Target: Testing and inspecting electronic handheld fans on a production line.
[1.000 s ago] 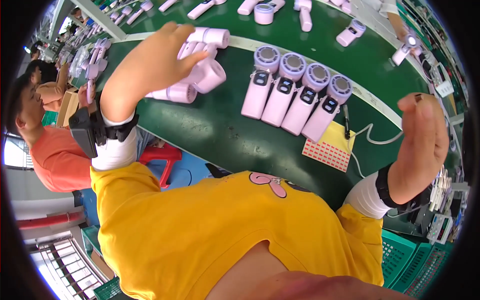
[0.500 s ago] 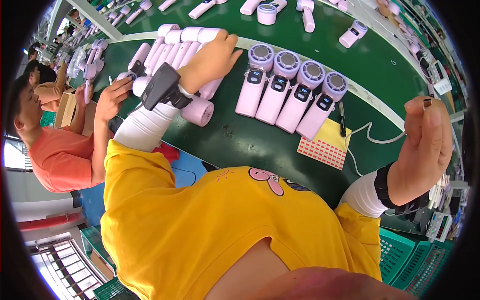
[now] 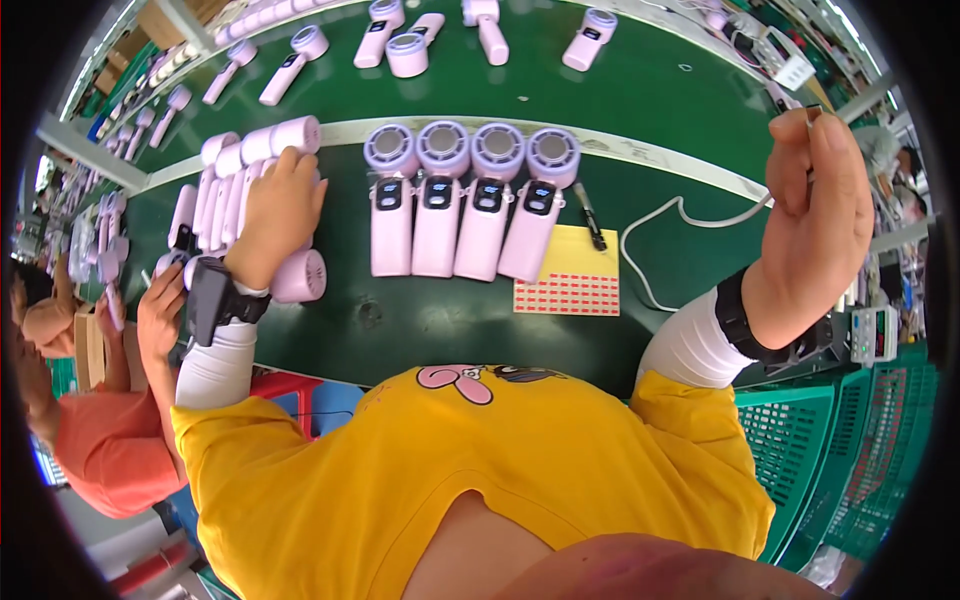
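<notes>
My left hand is over the right end of a group of pale pink handheld fans lying side by side. Its fingers curl round the rightmost fan, just below the fan head; the fingertips are partly hidden. Raised at the right, my right hand pinches the small plug of a whitish cable. Between my hands lie several pink fans in a row, purple grilles away from me, with their small dark screens lit.
A yellow sheet of red stickers and a black pen lie right of the row. More fans rest on the green surface beyond the pale rail. A co-worker's hand is close to my left wrist. Green baskets stand lower right.
The whole view has swung, so the bench things appear further left. My left hand's fingers have come down onto the fan. My right hand still keeps the plug raised.
</notes>
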Available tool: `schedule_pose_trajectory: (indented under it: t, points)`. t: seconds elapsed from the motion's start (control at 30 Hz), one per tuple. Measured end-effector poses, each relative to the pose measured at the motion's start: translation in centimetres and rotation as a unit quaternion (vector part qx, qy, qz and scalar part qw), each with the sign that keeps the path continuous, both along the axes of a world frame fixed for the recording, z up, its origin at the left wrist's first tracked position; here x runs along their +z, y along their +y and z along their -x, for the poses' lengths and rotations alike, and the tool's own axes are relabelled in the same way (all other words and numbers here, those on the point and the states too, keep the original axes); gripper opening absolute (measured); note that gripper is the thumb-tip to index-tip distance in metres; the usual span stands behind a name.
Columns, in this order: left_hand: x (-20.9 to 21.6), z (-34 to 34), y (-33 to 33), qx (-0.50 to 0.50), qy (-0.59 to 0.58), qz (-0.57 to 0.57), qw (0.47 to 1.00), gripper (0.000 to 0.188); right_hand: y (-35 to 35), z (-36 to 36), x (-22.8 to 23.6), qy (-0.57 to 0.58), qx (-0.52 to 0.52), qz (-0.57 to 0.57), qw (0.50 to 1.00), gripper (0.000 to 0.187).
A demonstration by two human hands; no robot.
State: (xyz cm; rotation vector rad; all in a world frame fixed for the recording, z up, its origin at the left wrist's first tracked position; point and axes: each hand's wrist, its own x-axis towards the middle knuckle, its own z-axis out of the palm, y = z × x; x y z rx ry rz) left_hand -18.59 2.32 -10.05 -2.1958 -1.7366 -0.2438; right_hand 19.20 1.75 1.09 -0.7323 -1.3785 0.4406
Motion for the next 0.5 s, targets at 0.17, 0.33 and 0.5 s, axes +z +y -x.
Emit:
schedule_pose_trajectory:
  t: [0.17,0.33,0.5]
  points:
    - [0.0,0.1,0.2,0.048,0.005,0.064,0.997,0.018,2.2,-3.2,0.2,0.025,0.025,0.010,0.999,0.020]
    - [0.3,0.4,0.6,0.051,0.004,0.071,0.996,0.018,9.3,-4.6,0.1,-0.021,0.010,0.123,0.992,0.024]
    - [1.9,-0.6,0.4,0.055,0.028,0.058,0.996,0.020,23.0,-2.3,-7.7,-0.362,-0.087,0.224,0.901,0.027]
